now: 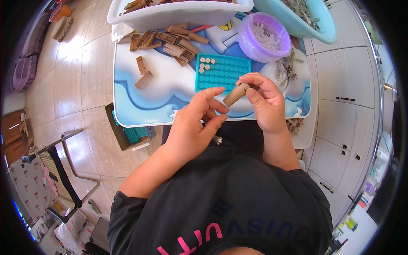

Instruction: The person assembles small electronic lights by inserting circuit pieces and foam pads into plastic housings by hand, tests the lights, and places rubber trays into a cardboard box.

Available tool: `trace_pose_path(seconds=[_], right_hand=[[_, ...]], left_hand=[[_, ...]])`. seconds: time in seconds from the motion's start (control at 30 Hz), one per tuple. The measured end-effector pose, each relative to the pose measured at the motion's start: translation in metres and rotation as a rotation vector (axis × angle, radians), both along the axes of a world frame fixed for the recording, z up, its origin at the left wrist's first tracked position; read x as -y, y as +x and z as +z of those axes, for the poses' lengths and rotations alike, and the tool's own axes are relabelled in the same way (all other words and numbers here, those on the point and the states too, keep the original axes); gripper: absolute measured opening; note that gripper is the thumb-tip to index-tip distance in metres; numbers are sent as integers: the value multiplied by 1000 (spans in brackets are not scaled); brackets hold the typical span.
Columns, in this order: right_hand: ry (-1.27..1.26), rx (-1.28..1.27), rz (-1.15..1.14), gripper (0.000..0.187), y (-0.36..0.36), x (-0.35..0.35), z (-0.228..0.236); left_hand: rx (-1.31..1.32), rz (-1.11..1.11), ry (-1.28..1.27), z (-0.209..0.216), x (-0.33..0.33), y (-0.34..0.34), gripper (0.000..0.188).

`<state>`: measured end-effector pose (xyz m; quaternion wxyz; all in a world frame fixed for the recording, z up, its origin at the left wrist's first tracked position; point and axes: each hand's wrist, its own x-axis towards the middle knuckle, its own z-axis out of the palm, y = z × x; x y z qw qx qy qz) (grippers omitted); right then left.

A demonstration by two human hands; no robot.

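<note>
My right hand point(270, 106) grips a brown plastic cylinder-shaped casing point(236, 95) between thumb and fingers, tilted over the table's front edge. Close to its lower end is my left hand point(193, 123), thumb and a bent finger nearly together in a pinch; what lies between them, if anything, I cannot make out. A small pale bundle point(217, 139) shows below that hand, against my dark clothes; whether it is held is unclear. Just beyond my hands lies a teal tray point(229, 70) of round slots, with several beige discs point(207, 60) at its far left corner.
Brown casings point(170, 42) are piled left of the tray, below a white bin point(182, 17) of more. Rightward stand a purple tub point(250, 44) with pale pieces and a light-blue basin point(327, 32). Wire bundles point(289, 70) lie beside them. A cardboard box point(114, 131) sits on the floor.
</note>
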<state>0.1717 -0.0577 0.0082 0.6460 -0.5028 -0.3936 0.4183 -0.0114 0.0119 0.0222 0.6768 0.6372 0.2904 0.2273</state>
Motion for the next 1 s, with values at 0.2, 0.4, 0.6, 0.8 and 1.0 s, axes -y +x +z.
trace_pose_path(seconds=[0.2,0.4,0.6,0.8,1.0], right_hand=[[54,163,107,21,10,0,3],[52,501,210,18,5,-2,19],[-81,966,-116,12,53,-29,43],[-200,1537,-127,12,101,-83,42],[-588,1661,79,15,107,-111,39]], left_hand=[[-55,-115,181,-1,-7,2,38],[101,-117,-766,-3,-14,9,35],[132,-8,-1000,-13,-14,6,26],[173,6,-900,-19,-8,9,25],[131,39,-876,-13,-11,7,29]])
